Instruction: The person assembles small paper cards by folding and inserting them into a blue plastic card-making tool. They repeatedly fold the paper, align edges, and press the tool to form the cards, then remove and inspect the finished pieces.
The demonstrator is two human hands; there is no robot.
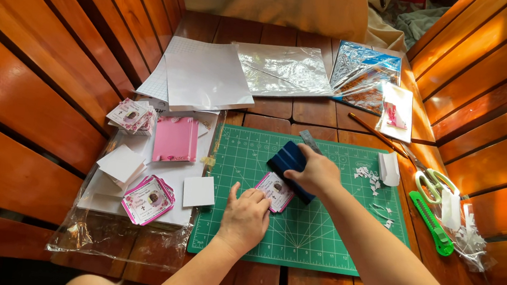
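The fingers of the left hand (246,215) lie flat and slightly spread, the tips pressing down on the near edge of a small pink-bordered card (276,191); that pins the card so it cannot slide. The right hand (317,173) curls over the top of a dark blue squeegee (290,163), thumb on one side and fingers wrapped over the other, the tool tilted so its lower edge meets the card. Held that way, it looks as if the blade is being pressed across the card's face, probably to flatten something onto it.

The card sits near the middle of the green cutting mat (318,238), which lies on the wooden slatted desk (266,282) toward its near edge and gives a firm, flat bed for the pressing. Just left of the mat's left edge lies a white square (199,191), close to the left hand. Beyond it, on a clear plastic sheet, are a stack of similar cards (148,199) and a pink sheet (176,139), within easy reach.

Along the mat's right edge are white paper scraps (369,177), then scissors (434,182) and a green utility knife (432,223), parked on the right hand's side. At the desk's far edge lie white sheets (205,75) and clear film (283,69).
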